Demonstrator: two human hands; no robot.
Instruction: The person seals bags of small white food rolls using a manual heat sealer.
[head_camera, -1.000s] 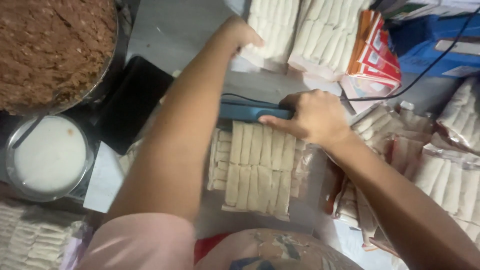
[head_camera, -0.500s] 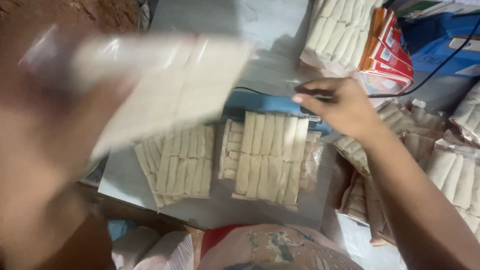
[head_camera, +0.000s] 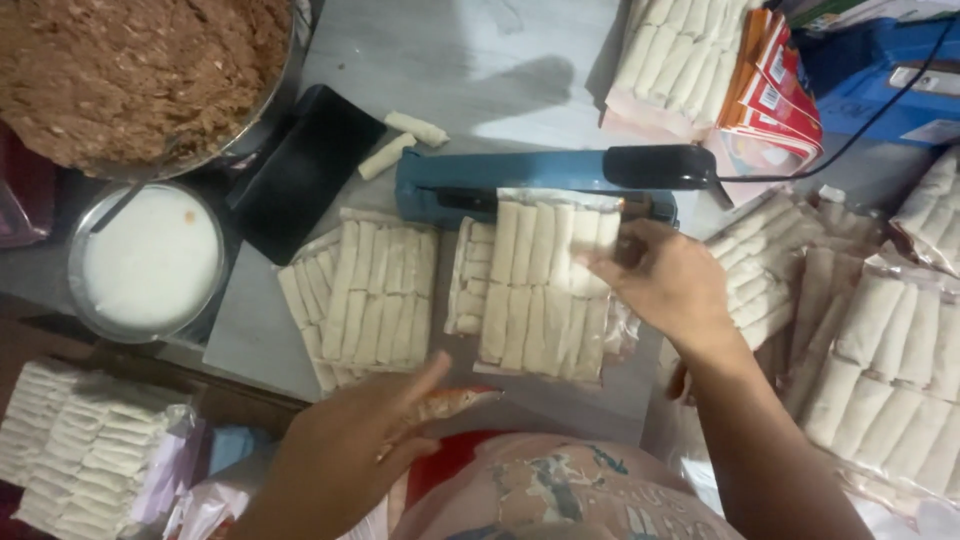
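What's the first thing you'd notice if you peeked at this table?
Clear packs of pale rolls lie in the middle, and the right hand holds one against a blue sealer. At top left sits a big bowl of brown filling. The left hand hovers near the bottom edge.

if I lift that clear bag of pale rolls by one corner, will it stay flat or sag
The clear plastic bag of pale rolls would probably sag: thin film, separate rolls laid side by side. It may feel slippery, since the plastic looks glossy. The right hand pinches its top edge by the blue sealer.
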